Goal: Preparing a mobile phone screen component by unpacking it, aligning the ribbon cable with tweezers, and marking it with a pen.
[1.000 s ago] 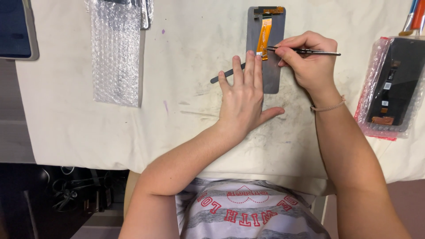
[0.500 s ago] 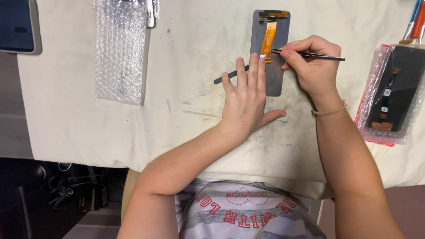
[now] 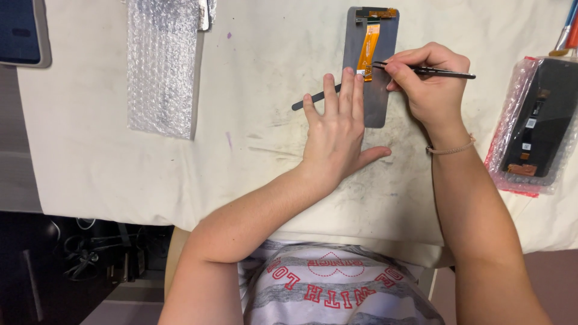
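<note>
The left hand [image 3: 337, 135] lies flat, fingers spread, pinning the grey phone screen panel [image 3: 376, 90]; at its two o'clock, the right hand [image 3: 430, 81] pinches tweezers [image 3: 439, 73] at the orange flex cable [image 3: 368, 45].

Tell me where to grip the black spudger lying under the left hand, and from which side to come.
Grip the spudger at its free left end, coming from above and left. It lies flat and slanted on the cloth, and the fingers of the left hand cover its right part beside the grey screen panel, so only that end is clear.
</note>
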